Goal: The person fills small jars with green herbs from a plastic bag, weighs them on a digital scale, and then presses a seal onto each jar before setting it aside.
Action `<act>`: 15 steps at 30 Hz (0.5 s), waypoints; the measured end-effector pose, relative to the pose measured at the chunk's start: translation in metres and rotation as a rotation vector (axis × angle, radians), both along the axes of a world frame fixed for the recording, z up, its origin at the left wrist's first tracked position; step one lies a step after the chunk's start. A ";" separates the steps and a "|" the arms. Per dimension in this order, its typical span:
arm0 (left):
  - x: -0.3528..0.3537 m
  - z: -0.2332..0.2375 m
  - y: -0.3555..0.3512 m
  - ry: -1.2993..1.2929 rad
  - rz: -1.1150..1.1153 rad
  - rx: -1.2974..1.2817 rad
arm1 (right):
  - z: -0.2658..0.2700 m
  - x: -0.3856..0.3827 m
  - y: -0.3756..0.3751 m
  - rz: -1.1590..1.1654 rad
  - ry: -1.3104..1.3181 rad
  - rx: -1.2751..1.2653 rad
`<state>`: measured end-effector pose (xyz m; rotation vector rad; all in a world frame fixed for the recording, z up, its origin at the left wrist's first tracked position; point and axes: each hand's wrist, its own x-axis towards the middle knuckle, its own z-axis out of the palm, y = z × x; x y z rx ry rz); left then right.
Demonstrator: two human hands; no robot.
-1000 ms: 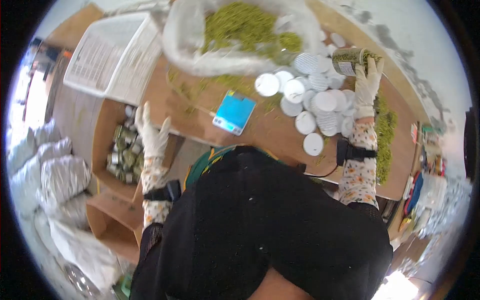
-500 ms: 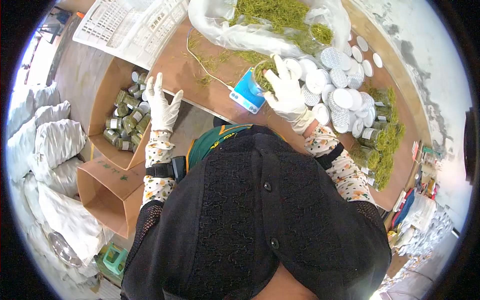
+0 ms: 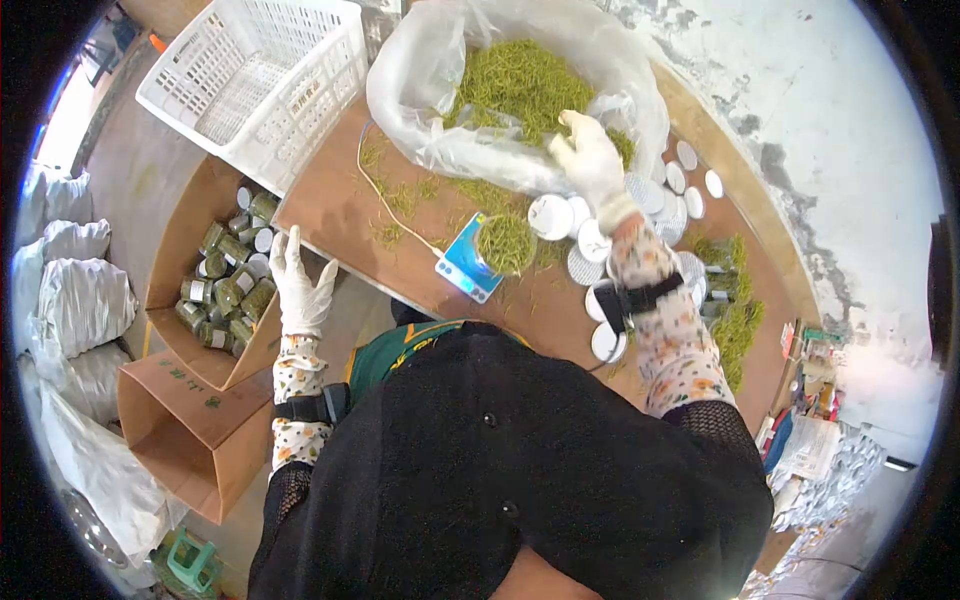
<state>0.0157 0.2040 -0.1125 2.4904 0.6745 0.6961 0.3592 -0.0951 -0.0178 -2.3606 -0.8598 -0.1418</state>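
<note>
My left hand [image 3: 304,290], in a white glove, is held with fingers spread at the table's front edge, above the box of jars, holding nothing. Also gloved in white, my right hand [image 3: 592,165] reaches over the near rim of a clear plastic bag [image 3: 410,75]. Its fingertips are apart beside the green needle-like dried herb [image 3: 520,85], and nothing shows between them. A round open jar [image 3: 507,245] full of the same herb stands on a small blue digital scale [image 3: 466,272]. White lids [image 3: 552,217] lie scattered just below my right hand.
Several filled jars [image 3: 718,285] lie at the table's right side, with herb spilling out. A cardboard box [image 3: 170,245] of lidded jars stands at the left, below a white plastic crate [image 3: 300,110]. A cable [image 3: 372,180] runs to the scale.
My right hand has left the jar on the scale and moved up and away to the bag. The jar stays on the scale. My left hand remains spread. The view has shifted.
</note>
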 end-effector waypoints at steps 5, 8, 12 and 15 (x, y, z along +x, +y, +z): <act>-0.007 0.000 -0.003 0.046 0.054 -0.096 | -0.032 0.110 0.046 -0.161 0.187 -0.655; -0.018 -0.011 -0.001 0.038 0.097 -0.120 | -0.056 0.130 0.071 -0.278 0.304 -0.785; -0.034 -0.019 0.002 0.101 0.158 -0.100 | -0.068 0.120 0.092 -0.342 0.369 -0.838; -0.037 -0.018 0.002 0.126 0.177 -0.067 | -0.115 0.140 0.068 -0.230 0.039 -0.668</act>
